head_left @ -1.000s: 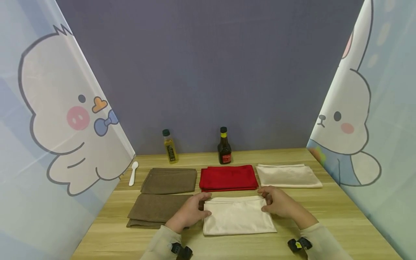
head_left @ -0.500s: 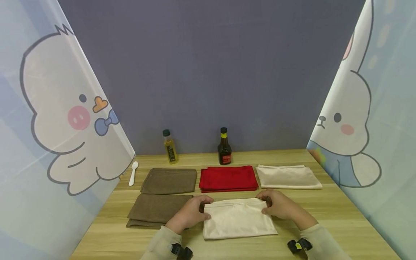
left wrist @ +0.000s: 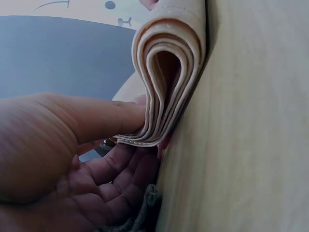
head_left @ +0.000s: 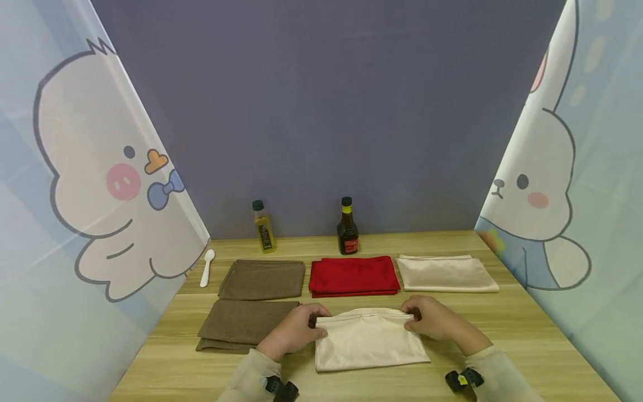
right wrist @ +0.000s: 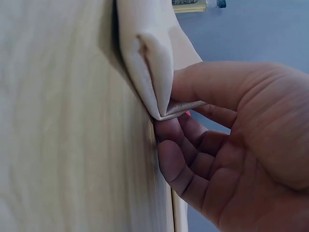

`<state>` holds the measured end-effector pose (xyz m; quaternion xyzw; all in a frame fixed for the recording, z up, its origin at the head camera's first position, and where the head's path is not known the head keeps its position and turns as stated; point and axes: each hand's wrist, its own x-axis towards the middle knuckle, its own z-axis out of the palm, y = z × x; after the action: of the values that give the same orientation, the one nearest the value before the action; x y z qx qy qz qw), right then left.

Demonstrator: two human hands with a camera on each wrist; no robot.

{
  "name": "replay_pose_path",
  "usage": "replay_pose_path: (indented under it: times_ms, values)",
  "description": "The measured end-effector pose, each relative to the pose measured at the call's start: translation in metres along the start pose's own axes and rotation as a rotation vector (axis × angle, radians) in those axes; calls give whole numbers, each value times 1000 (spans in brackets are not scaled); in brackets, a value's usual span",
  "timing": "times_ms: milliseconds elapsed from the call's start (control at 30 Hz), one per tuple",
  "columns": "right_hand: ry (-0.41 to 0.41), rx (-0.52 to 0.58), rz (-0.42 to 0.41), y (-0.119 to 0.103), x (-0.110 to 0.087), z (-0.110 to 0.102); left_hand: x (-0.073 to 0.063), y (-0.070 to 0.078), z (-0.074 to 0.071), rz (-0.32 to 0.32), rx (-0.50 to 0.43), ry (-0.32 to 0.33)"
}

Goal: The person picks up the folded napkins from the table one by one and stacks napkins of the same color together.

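Observation:
A folded cream cloth point(head_left: 369, 346) with a satin sheen lies at the front middle of the table, its far edge bulging up in the middle. My left hand point(head_left: 296, 332) pinches its far left corner, thumb on top and fingers behind. My right hand point(head_left: 434, 319) grips the far right corner the same way. From the left wrist, the cloth's side point(left wrist: 193, 72) shows several layers curving round a hollow loop, the thumb point(left wrist: 111, 116) pressing on them. In the right wrist view, the thumb point(right wrist: 207, 82) presses the fold point(right wrist: 145, 29) while fingers curl beneath its edge.
Two brown folded cloths point(head_left: 261, 280) point(head_left: 241, 324) lie at left, one right beside my left wrist. Behind are a red folded cloth point(head_left: 355, 276) and another cream cloth point(head_left: 447, 273). A white spoon point(head_left: 206, 269), an oil bottle point(head_left: 264, 231) and a dark sauce bottle point(head_left: 347, 231) stand farther back.
Both hands have drawn the cream cloth slightly toward me. Its far edge has gone from nearly flat to bulging in the middle. The other things have stayed put.

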<state>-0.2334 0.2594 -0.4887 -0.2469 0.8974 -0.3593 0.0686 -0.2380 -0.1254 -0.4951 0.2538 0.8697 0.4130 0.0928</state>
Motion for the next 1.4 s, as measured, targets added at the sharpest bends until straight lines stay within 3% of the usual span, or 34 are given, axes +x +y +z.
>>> replay_pose_path:
  times_ms: [467, 667, 833, 1100, 1400]
  values:
    - [-30, 61, -30, 3, -1, -5, 3, -7, 0, 49, -34, 63]
    - [-42, 118, -51, 10, -3, -14, 3, -4, -2, 33, -128, 90]
    - [-11, 122, -64, 13, -3, -15, 2, -1, -7, 38, -211, 110]
    - [0, 215, -49, 12, -4, -20, 5, -3, -9, 77, -303, 150]
    - [103, 162, -85, 10, -4, -24, 6, -2, -9, 49, -326, 168]
